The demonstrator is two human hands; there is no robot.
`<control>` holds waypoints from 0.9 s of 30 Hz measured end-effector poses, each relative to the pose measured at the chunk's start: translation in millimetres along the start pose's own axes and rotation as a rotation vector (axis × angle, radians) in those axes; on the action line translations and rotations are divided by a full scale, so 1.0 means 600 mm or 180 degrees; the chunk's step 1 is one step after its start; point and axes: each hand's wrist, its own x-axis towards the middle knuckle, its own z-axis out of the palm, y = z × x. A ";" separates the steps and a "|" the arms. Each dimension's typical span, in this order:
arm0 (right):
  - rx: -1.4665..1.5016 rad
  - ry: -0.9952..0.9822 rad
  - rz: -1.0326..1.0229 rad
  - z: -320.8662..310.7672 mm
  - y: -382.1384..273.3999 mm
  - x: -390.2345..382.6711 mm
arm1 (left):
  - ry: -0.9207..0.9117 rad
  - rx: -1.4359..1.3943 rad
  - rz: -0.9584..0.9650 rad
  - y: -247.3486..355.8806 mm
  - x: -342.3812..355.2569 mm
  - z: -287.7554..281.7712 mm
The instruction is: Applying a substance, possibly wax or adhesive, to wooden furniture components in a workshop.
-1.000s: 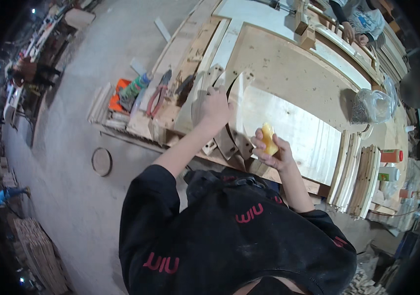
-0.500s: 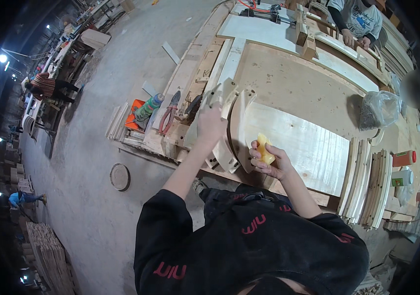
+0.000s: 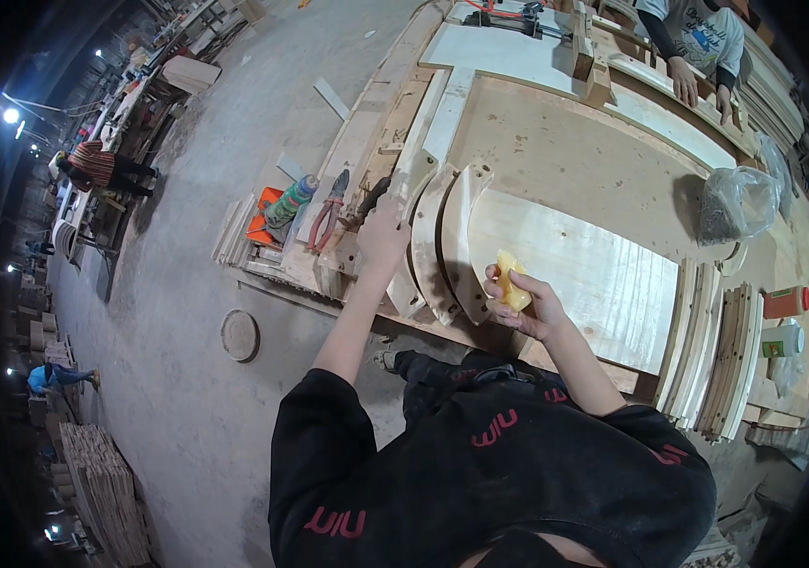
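My right hand (image 3: 535,305) is closed around a yellow, wax-like block (image 3: 512,281), held above the near edge of the workbench. My left hand (image 3: 383,237) is at the left end of a row of curved wooden pieces (image 3: 463,241) with dark holes near their ends. Right by its fingers lies a black-handled tool (image 3: 376,193), its lower part hidden. The left fingers are blurred and mostly turned away, so whether they grip anything is unclear. Red-handled pliers (image 3: 328,220) lie just left of that hand. A pale wooden panel (image 3: 584,284) rests right of the curved pieces.
A green spray can (image 3: 291,201) and orange tray (image 3: 258,227) sit at the bench's left. Stacked curved slats (image 3: 698,346), a clear plastic bag (image 3: 737,204) and bottles (image 3: 783,303) are on the right. A co-worker's hands (image 3: 684,83) rest on a wooden frame across the bench.
My left hand has moved left from over the curved pieces toward the black-handled tool. The curved pieces show more plainly now. My right hand keeps the yellow block.
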 end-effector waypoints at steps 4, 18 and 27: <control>0.0039 -0.0014 0.0013 0.001 0.002 -0.002 | 0.0313 -0.0158 0.0056 -0.003 0.000 0.002; 0.0174 0.0129 -0.0202 -0.008 -0.004 -0.007 | 0.1028 -0.0040 0.0559 0.000 -0.004 0.008; -0.0166 0.0364 -0.0352 0.004 -0.008 -0.016 | 0.0032 -0.0739 0.0957 0.082 -0.026 0.102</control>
